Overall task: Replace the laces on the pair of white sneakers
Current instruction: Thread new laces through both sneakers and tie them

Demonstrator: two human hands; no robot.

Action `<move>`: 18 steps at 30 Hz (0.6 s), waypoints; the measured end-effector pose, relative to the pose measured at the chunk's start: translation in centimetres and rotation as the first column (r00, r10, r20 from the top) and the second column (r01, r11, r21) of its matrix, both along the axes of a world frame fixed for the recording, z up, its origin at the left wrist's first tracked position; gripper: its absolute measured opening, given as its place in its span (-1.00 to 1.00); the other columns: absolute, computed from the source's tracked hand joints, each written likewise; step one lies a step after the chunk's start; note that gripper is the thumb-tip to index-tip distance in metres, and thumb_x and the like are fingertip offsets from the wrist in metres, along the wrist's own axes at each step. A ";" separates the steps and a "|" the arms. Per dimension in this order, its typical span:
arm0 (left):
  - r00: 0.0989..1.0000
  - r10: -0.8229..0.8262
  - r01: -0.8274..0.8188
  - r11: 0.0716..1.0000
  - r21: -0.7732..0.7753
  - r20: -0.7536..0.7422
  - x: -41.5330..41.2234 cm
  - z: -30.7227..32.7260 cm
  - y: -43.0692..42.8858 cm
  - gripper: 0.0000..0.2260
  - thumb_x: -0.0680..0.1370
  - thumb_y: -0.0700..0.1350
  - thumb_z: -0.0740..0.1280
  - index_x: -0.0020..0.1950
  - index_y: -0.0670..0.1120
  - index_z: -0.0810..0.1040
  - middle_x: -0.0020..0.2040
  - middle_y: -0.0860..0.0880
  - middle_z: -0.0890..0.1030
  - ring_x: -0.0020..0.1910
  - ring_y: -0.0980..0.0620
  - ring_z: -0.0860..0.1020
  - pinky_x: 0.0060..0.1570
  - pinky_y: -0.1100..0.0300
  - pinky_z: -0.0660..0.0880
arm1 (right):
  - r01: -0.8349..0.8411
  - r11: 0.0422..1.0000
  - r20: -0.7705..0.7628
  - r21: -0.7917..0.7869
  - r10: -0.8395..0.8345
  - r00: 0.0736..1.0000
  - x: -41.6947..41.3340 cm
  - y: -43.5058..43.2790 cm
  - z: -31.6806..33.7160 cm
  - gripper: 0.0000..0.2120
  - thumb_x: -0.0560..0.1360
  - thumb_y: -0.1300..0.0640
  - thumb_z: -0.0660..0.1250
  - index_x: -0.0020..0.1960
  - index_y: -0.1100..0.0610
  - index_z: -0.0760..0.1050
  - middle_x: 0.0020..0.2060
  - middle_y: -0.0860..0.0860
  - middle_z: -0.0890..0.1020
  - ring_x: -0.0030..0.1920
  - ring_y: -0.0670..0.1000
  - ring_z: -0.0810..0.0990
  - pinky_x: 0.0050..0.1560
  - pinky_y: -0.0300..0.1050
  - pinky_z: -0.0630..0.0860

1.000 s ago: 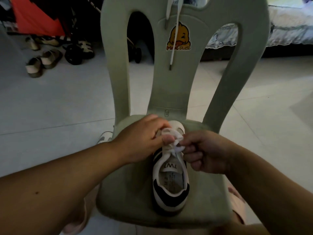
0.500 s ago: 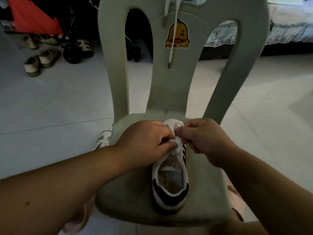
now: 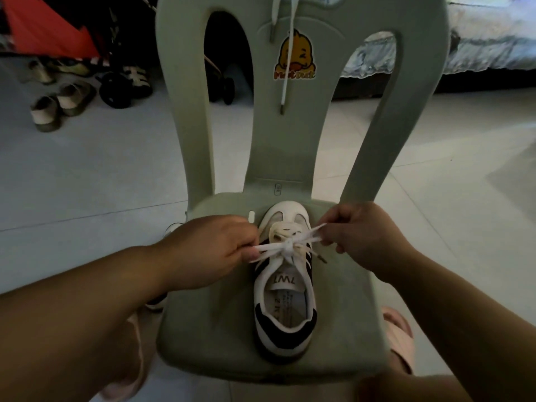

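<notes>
A pale green plastic chair (image 3: 220, 343) stands on a tiled floor (image 3: 87, 169), facing the person. A duck sticker (image 3: 295, 58) marks the chair's back, and a spare white lace (image 3: 285, 88) hangs over the top of that back, crossing the sticker, its tip dangling below it. Behind the chair to its left, several shoes (image 3: 58, 105) lie scattered on the floor near a dark wheeled frame (image 3: 116, 88) and an orange-red cloth (image 3: 49, 27). Behind the chair to its right is a bed (image 3: 493, 47) with a frilled cover. A pink slipper (image 3: 400, 329) shows at the chair's front right corner. A second shoe (image 3: 173, 227) sits on the floor against the chair's left side, largely hidden by the left forearm.

The white sneaker (image 3: 285, 309), trimmed with dark stripes and a dark heel, stands upright on its sole in the middle of the chair's seat. Its long axis runs front to back along the seat, the toe pointing at the chair's back and the heel opening toward the seat's front edge.

The hands are held apart, one on each side of the shoe. The left hand (image 3: 208, 250) pinches a strand of the tied lace (image 3: 287, 246), and the right hand (image 3: 365, 239) pinches another, the lace drawn taut between them with the knot over the tongue. One lace tip rests on the seat just right of the sneaker.
</notes>
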State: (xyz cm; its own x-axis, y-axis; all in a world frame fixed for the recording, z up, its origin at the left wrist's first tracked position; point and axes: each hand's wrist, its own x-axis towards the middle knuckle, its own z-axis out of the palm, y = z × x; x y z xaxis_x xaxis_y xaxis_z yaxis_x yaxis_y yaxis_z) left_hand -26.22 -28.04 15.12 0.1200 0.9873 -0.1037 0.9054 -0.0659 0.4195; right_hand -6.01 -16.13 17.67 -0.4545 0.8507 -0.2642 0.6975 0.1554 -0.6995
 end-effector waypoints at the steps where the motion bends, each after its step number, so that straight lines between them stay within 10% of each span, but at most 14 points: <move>1: 1.000 -0.007 0.007 1.000 -0.021 -0.013 -0.1 -0.1 -0.1 -0.79 0.58 0.09 0.19 -0.25 0.16 0.31 -0.23 0.15 0.39 -0.21 0.22 0.37 -0.26 0.31 0.28 | 0.003 1.000 0.010 -0.018 -0.003 1.000 0.2 0.0 -0.1 -0.88 0.44 0.17 0.41 -0.28 0.06 0.61 -0.43 -0.05 0.63 -0.48 -0.18 0.48 -0.45 -0.33 0.37; 9: 0.994 -0.025 0.015 0.996 -0.091 -0.104 -1.0 -1.4 -0.2 -0.83 0.60 0.09 0.18 -0.17 0.10 0.38 -0.20 0.13 0.38 -0.23 0.23 0.35 -0.31 0.38 0.20 | 0.053 0.995 0.082 -0.084 -0.046 0.996 1.4 -0.1 -1.3 -0.85 0.42 0.26 0.38 -0.31 0.15 0.61 -0.38 0.07 0.66 -0.38 -0.03 0.57 -0.33 -0.18 0.49; 18: 0.965 0.227 -0.214 0.971 -0.104 0.132 1.8 -0.7 -0.9 -0.74 0.44 0.28 0.29 0.05 0.23 0.42 -0.12 0.23 0.50 -0.18 0.25 0.47 -0.20 0.28 0.45 | -0.131 0.991 0.141 -0.010 0.131 0.981 1.7 -1.2 -1.3 -0.97 0.50 -0.03 0.36 -0.07 -0.10 0.55 -0.21 -0.15 0.64 -0.24 -0.17 0.58 -0.29 -0.36 0.45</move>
